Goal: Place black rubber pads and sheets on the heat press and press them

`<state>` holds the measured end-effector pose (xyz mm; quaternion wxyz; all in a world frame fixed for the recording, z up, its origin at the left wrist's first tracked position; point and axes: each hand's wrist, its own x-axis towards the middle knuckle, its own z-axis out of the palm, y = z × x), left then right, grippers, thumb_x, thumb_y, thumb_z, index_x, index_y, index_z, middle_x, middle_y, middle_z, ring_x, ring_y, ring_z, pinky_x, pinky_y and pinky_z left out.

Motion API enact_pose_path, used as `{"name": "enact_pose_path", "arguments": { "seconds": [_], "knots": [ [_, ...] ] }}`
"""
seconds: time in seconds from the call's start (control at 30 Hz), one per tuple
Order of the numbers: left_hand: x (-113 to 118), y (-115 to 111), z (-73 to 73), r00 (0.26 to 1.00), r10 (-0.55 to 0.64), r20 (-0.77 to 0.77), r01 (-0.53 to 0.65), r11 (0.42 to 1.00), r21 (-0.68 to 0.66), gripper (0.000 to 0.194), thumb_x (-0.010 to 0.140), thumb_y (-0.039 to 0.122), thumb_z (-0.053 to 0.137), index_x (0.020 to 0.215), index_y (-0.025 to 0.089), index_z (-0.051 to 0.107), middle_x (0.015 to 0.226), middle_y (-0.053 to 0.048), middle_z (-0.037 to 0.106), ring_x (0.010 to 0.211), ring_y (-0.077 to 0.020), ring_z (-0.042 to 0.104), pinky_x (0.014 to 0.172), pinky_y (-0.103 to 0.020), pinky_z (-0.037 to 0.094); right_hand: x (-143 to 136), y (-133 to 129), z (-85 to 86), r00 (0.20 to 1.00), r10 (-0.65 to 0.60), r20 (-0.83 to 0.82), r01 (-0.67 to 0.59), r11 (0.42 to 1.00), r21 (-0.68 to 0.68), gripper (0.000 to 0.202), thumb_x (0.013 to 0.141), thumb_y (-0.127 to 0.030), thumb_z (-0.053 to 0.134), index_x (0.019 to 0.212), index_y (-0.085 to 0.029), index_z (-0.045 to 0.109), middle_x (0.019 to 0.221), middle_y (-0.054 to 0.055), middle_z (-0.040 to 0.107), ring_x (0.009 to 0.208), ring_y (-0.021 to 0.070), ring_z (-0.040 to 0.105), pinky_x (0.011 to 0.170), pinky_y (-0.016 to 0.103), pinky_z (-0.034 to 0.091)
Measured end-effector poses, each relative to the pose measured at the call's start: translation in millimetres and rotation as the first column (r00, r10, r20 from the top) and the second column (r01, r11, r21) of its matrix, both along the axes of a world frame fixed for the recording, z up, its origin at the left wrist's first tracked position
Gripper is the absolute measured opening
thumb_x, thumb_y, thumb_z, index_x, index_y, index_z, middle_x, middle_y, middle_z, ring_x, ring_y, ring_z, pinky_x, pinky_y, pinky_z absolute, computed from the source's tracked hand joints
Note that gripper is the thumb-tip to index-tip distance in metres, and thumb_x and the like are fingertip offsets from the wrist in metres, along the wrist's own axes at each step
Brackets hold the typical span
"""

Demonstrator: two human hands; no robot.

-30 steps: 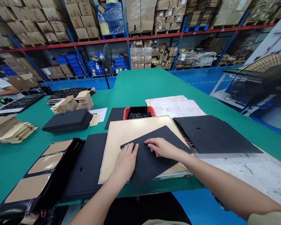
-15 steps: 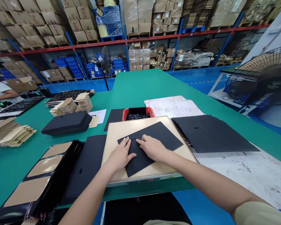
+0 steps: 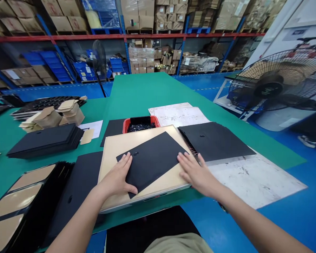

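Observation:
A black rectangular sheet [image 3: 152, 161] with a small dark oval piece near its upper left lies at a slant on a pale, box-like board [image 3: 113, 144]. My left hand [image 3: 118, 177] rests flat on the sheet's left end, thumb spread away from the fingers. At the right end, the fingertips of my right hand [image 3: 196, 172] touch the sheet's corner, with the fingers stretched out and the thumb apart. Behind the board stands a red basket [image 3: 158, 121] filled with small shiny black pieces. To the right is a stack of black sheets [image 3: 216, 142] with an oval mark on top.
Left of the board lie more black sheets [image 3: 79, 182] and a stack with tan panels [image 3: 23, 196]. Farther back are a black stack [image 3: 44, 140] and tan card piles [image 3: 71, 112]. A stained white sheet [image 3: 260, 182] and a large fan [image 3: 268, 88] are on the right.
My right hand has moved from beside the oval piece to the sheet's right end. My left hand stays at the left end. The view has turned to the right.

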<state>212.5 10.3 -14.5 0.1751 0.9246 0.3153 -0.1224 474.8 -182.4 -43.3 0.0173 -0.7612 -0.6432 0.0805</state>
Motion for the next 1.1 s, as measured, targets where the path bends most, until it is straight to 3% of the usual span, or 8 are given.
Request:
{"name": "enact_pose_path", "arguments": {
  "seconds": [0.13, 0.27, 0.43, 0.63, 0.77, 0.83, 0.93, 1.1],
  "knots": [
    [-3, 2, -2.1, 0.999, -0.035, 0.031, 0.034, 0.999, 0.021, 0.121, 0.057, 0.068, 0.066, 0.147, 0.013, 0.006, 0.152, -0.016, -0.004, 0.14, -0.0308, 0.001, 0.112, -0.045, 0.021, 36, 4, 4.1, 0.97, -0.214, 0.116, 0.211, 0.977, 0.039, 0.063, 0.095, -0.053, 0.017, 0.145, -0.017, 0.029, 0.15, 0.005, 0.021, 0.14, 0.0237, 0.01, 0.111, 0.054, -0.002],
    [-5, 3, -7.3, 0.998, -0.02, 0.058, 0.018, 0.999, 0.034, 0.099, 0.073, 0.071, 0.049, 0.147, 0.018, 0.009, 0.153, -0.011, -0.002, 0.14, -0.0292, 0.002, 0.112, -0.046, 0.021, 27, 25, 4.6, 0.994, -0.094, 0.056, 0.085, 0.986, 0.143, 0.067, 0.094, -0.057, 0.013, 0.147, -0.017, 0.024, 0.151, 0.005, 0.017, 0.14, 0.0193, 0.01, 0.114, 0.044, 0.008],
    [-7, -3, -16.5, 0.991, -0.02, 0.131, 0.004, 0.992, 0.124, 0.072, 0.089, 0.061, 0.029, 0.146, 0.02, 0.014, 0.153, -0.007, 0.008, 0.141, -0.0267, 0.006, 0.113, -0.047, 0.021, 13, 41, -5.2, 1.0, -0.001, -0.006, 0.002, 0.997, 0.072, 0.07, 0.094, -0.057, 0.02, 0.147, -0.012, 0.021, 0.151, 0.01, 0.015, 0.14, 0.0204, 0.01, 0.114, 0.045, 0.009],
    [-20, -37, -18.5, 0.984, -0.081, 0.157, 0.049, 0.979, 0.198, 0.067, 0.089, 0.058, 0.035, 0.145, 0.028, 0.016, 0.153, -0.003, 0.015, 0.139, -0.029, 0.019, 0.108, -0.046, 0.033, -4, -13, 5.2, 0.995, 0.013, -0.1, -0.005, 0.997, 0.077, 0.069, 0.094, -0.056, 0.025, 0.147, -0.012, 0.021, 0.151, 0.012, 0.015, 0.139, 0.0237, 0.012, 0.113, 0.048, 0.018],
    [-28, -57, -23.2, 0.959, -0.193, 0.209, 0.134, 0.954, 0.268, 0.064, 0.088, 0.054, 0.041, 0.144, 0.037, 0.015, 0.151, 0.001, 0.02, 0.135, -0.0296, 0.03, 0.099, -0.042, 0.044, -12, -57, 17.7, 0.959, -0.13, -0.252, 0.146, 0.988, 0.047, 0.062, 0.093, -0.056, 0.03, 0.145, -0.022, 0.029, 0.149, 0.007, 0.028, 0.135, 0.0266, 0.029, 0.105, 0.045, 0.038],
    [-29, -59, -28.0, 0.946, -0.238, 0.22, 0.168, 0.941, 0.295, 0.064, 0.088, 0.054, 0.043, 0.143, 0.039, 0.014, 0.151, 0.001, 0.022, 0.133, -0.0294, 0.033, 0.097, -0.04, 0.046, -7, -70, 19.6, 0.884, -0.315, -0.345, 0.353, 0.934, 0.053, 0.057, 0.092, -0.055, 0.031, 0.139, -0.022, 0.039, 0.14, 0.01, 0.042, 0.124, 0.0279, 0.045, 0.093, 0.042, 0.048],
    [-23, -58, -34.4, 0.934, -0.272, 0.23, 0.196, 0.932, 0.305, 0.065, 0.087, 0.054, 0.043, 0.144, 0.038, 0.014, 0.151, 0.001, 0.023, 0.134, -0.0297, 0.033, 0.096, -0.041, 0.047, 4, -78, 17.5, 0.663, -0.541, -0.518, 0.613, 0.789, -0.039, 0.049, 0.09, -0.054, 0.035, 0.114, -0.018, 0.056, 0.108, 0.015, 0.062, 0.091, 0.0263, 0.063, 0.069, 0.037, 0.054],
    [-10, -58, -37.9, 0.928, -0.297, 0.226, 0.228, 0.93, 0.289, 0.063, 0.089, 0.052, 0.041, 0.143, 0.037, 0.014, 0.149, 0.002, 0.027, 0.135, -0.0298, 0.03, 0.099, -0.045, 0.044, 9, -76, 14.8, 0.151, -0.477, -0.866, 0.592, 0.745, -0.307, 0.039, 0.082, -0.056, 0.053, 0.068, -0.02, 0.051, 0.071, 0.005, 0.058, 0.059, 0.014, 0.055, 0.057, 0.028, 0.05]
  ]
}}
